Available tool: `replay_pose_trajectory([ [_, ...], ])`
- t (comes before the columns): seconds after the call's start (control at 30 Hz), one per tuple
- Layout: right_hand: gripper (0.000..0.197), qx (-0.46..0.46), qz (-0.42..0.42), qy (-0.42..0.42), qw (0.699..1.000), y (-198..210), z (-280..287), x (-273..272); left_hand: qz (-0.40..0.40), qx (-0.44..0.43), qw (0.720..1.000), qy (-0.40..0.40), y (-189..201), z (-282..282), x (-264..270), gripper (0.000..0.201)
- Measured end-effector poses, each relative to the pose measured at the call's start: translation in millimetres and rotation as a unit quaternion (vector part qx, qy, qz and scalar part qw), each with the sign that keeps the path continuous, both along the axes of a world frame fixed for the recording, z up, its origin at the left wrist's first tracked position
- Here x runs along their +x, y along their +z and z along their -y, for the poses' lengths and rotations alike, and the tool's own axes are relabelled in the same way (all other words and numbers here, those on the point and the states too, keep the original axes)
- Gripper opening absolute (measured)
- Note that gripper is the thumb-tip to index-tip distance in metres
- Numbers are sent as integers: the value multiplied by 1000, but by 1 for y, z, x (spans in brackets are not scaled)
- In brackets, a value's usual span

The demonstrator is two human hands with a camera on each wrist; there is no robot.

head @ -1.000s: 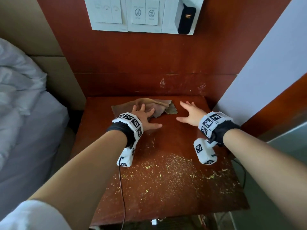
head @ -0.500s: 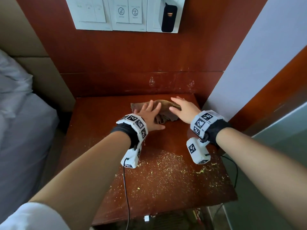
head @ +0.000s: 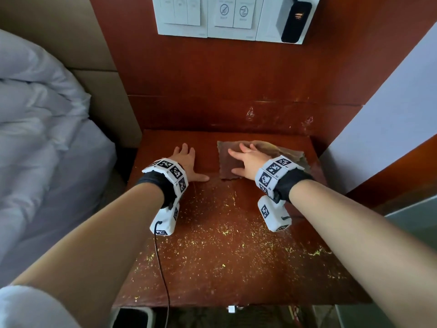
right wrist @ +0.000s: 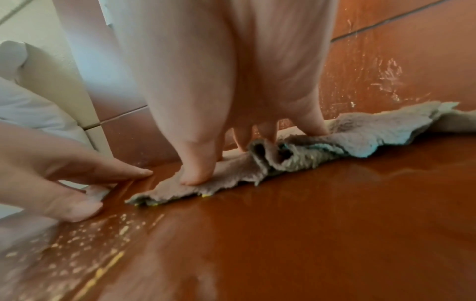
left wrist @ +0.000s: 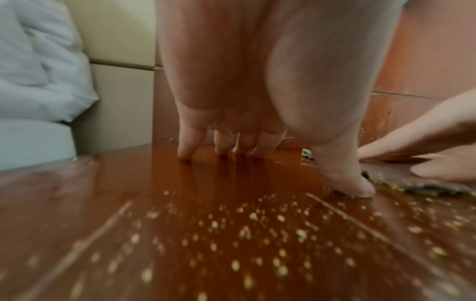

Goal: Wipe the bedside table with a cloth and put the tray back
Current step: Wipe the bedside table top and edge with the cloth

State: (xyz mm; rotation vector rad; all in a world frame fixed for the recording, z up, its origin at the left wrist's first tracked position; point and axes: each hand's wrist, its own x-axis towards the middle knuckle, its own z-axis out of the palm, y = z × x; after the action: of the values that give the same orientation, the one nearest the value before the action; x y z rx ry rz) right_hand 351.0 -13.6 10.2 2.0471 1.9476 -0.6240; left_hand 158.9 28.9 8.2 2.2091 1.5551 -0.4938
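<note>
A brown cloth [head: 228,166] [right wrist: 360,134] lies spread on the back right of the red-brown bedside table [head: 224,268]. My right hand [head: 246,159] [right wrist: 244,122] presses on it with flat, spread fingers and the thumb on its near edge. My left hand [head: 186,162] [left wrist: 244,132] rests flat on bare wood just left of the cloth, its fingertips touching the tabletop. Yellow crumbs [head: 227,233] are scattered over the front half of the table. No tray is in view.
A bed with white bedding [head: 35,138] and a beige headboard [head: 106,91] stand at the left. A wooden back panel carries a switch plate [head: 212,17] and a black device [head: 295,20]. A pale wall [head: 390,114] closes the right side. A black cable [head: 163,268] hangs over the table's front edge.
My left hand left the cloth and slid left onto bare wood. My right hand moved onto the cloth, which now lies flatter and further right.
</note>
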Motion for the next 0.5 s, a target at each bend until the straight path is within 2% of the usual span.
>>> replay_pose_trajectory([
  [0.3,67,-12,36,-15,999,2,-44,-2,-9,-3,1000,-9,-3,-3,-1,108],
  [0.5,67,-9,51,-17,998,0,-49,-4,-11,-2,1000,-13,-4,-6,2,109],
])
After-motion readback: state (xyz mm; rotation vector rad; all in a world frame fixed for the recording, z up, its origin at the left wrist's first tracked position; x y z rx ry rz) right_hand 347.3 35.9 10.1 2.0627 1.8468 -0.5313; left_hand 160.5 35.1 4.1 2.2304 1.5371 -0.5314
